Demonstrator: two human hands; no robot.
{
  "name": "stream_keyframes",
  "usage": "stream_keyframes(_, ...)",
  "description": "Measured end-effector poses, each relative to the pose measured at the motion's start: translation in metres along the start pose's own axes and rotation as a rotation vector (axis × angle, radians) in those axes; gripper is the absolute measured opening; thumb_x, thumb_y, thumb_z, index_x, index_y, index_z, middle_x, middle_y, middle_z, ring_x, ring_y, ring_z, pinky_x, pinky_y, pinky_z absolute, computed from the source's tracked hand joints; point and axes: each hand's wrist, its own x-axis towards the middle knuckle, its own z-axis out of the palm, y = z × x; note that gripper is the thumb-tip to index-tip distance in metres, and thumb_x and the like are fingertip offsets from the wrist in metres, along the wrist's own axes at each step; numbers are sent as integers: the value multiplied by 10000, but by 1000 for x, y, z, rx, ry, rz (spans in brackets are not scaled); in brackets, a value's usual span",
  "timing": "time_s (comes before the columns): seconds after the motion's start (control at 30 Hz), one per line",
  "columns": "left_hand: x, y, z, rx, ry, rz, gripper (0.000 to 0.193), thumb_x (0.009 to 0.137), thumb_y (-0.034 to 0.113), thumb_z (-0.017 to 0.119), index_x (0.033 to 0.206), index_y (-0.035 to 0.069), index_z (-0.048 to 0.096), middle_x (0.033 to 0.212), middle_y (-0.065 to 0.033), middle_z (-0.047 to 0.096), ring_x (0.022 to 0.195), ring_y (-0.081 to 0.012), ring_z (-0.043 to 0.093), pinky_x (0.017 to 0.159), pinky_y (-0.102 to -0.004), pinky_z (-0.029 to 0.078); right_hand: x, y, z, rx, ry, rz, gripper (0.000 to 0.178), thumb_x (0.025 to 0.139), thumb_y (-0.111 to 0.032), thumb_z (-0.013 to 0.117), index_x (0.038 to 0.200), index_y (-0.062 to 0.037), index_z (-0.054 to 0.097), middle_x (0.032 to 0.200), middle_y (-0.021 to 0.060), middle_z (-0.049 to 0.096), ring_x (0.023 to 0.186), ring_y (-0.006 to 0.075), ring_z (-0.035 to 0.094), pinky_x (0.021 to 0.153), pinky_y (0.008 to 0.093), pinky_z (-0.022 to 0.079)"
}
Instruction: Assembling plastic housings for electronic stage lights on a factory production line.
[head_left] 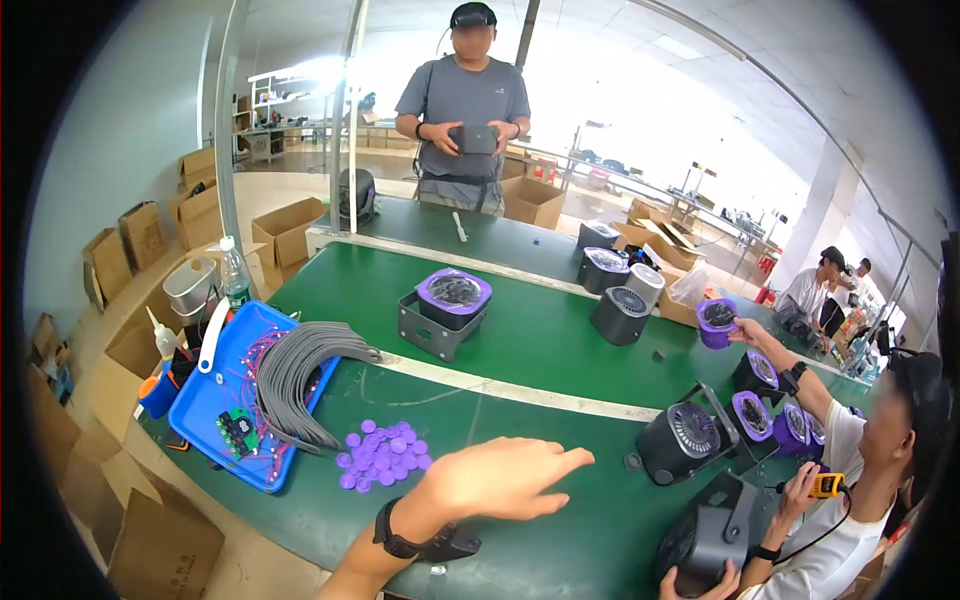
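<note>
My left hand, a black band at its wrist, hovers palm down over the green table with fingers stretched out and nothing in them. Beside it lies a pile of round purple caps. A dark plastic piece shows partly behind my left wrist. At the lower right edge my right hand is closed round the bottom of a dark grey fan housing that has a side bracket. Only the fingers of that hand are in view. Another fan with a round grille stands just beyond the housing.
A blue tray holds grey strips, wires and a green circuit board. A purple-rimmed fan sits in a grey bracket. On the right a co-worker holds a purple part and a yellow corded tool. Another person stands opposite.
</note>
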Motion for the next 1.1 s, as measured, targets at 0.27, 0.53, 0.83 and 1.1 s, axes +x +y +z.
stream_keyframes(0.27, 18, 3, 16, 22, -50, 30, 572, 981, 324, 607, 1467, 72, 441, 1152, -214, 657, 1104, -412, 640, 923, -516, 535, -19, -32, -33, 441, -370, -533, 786, 641, -256, 943, 1341, -165, 597, 1459, 274, 448, 1309, 499, 485, 1041, 626, 443)
stream_keyframes(0.53, 44, -23, 38, 24, -72, -203, 636, 934, 332, 678, 1474, 119, 420, 1195, -308, 612, 1095, -506, 636, 915, -543, 542, -9, -86, 19, 450, -614, -974, 406, 851, -116, 615, 1208, -267, 737, 1453, 192, 518, 1316, 407, 516, 1041, 541, 447)
stream_keyframes(0.83, 59, -73, 37, 113, 41, -399, 704, 864, 296, 731, 1486, 91, 472, 1422, -310, 471, 1314, -475, 515, 1047, -525, 503, 49, -148, 99, 687, -728, -954, 419, 797, -126, 745, 1212, -121, 693, 1266, 139, 591, 1161, 350, 590, 976, 446, 524)
stream_keyframes(1.1, 64, -66, 57, 130, 19, -103, 649, 864, 373, 722, 1421, 94, 539, 1359, -247, 536, 1291, -430, 523, 1019, -544, 497, 172, -198, 59, 973, -1318, -893, 360, 928, -174, 725, 1266, -61, 675, 1035, 120, 720, 923, 305, 713, 833, 393, 569)
